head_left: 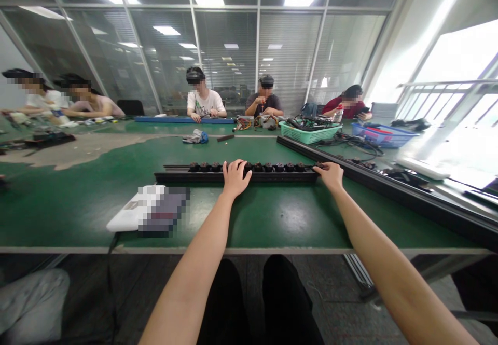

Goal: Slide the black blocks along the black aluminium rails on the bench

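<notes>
A long black rail (194, 177) lies crosswise on the green table, with a row of small dark round parts (279, 167) along its top. Over the middle of the rail rests my left hand (235, 178), fingers spread across its top and near side. My right hand (330, 175) is at the rail's right end, its thumb and fingertips pinched together; whatever lies between them is too small to name.
On the green table (295, 231), a white device (134, 210) with a dark item on it lies left of my forearm. A long black profile (389, 184) runs diagonally at right. Behind it are a green basket (309, 133) and a blue basket (385, 136). Several people sit beyond.
</notes>
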The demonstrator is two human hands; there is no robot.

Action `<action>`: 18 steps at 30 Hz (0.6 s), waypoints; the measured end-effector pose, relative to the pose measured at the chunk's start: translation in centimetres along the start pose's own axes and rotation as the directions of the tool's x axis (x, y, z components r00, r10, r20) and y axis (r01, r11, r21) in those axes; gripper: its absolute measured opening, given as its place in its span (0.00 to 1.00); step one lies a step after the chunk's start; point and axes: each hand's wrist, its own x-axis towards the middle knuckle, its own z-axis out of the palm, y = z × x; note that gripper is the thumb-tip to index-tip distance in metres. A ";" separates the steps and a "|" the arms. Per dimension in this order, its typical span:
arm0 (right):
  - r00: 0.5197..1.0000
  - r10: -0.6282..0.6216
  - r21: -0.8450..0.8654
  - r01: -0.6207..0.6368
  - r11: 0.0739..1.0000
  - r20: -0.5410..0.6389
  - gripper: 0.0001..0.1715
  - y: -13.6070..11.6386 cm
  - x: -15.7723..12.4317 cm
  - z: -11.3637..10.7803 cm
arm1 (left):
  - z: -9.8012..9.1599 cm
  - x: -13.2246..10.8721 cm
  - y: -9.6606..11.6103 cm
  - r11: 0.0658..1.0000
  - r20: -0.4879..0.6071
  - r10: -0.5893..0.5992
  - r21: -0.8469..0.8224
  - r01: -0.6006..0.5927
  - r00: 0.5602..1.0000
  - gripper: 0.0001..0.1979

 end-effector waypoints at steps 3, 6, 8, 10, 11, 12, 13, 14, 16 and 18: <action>0.999 0.031 -0.032 -0.031 0.999 0.022 0.27 -1.0 -0.5 -0.5 | 0.0 0.0 0.0 1.000 0.000 0.000 0.000 0.000 1.000 0.22; 1.000 0.009 -0.036 -0.009 0.999 0.012 0.26 -1.7 -1.0 -0.8 | -0.1 0.0 0.1 1.000 0.006 -0.003 0.001 0.003 1.000 0.22; 1.000 -0.018 -0.033 0.018 0.999 0.004 0.27 -2.0 -1.2 -0.9 | -0.1 0.1 0.1 1.000 0.011 -0.003 0.000 0.003 1.000 0.22; 1.000 -0.027 -0.037 0.027 0.999 0.004 0.27 -2.1 -1.3 -0.9 | -0.1 0.1 0.2 1.000 0.017 -0.006 -0.001 0.006 1.000 0.22; 1.000 -0.025 -0.040 0.026 0.999 0.007 0.27 -2.0 -1.3 -0.9 | -0.2 0.1 0.2 1.000 0.020 -0.007 -0.002 0.007 1.000 0.22; 1.000 -0.022 -0.042 0.023 0.999 0.008 0.27 -2.0 -1.3 -0.9 | -0.2 0.1 0.2 1.000 0.024 -0.009 -0.001 0.009 1.000 0.22; 1.000 -0.019 -0.044 0.019 0.999 0.008 0.27 -2.0 -1.2 -0.9 | -0.2 0.1 0.2 1.000 0.027 -0.011 -0.001 0.011 1.000 0.22; 1.000 -0.015 -0.047 0.016 0.999 0.007 0.26 -1.9 -1.1 -0.9 | -0.2 0.1 0.2 1.000 0.028 -0.011 -0.001 0.012 1.000 0.22; 1.000 -0.001 -0.059 0.001 0.998 0.006 0.24 -1.7 -0.9 -1.0 | -0.3 0.0 0.2 1.000 0.026 -0.009 -0.001 0.009 1.000 0.22; 1.000 0.020 -0.090 -0.020 0.996 -0.003 0.22 -1.2 -0.5 -1.2 | -0.3 0.0 0.2 1.000 0.024 -0.007 -0.001 0.007 1.000 0.22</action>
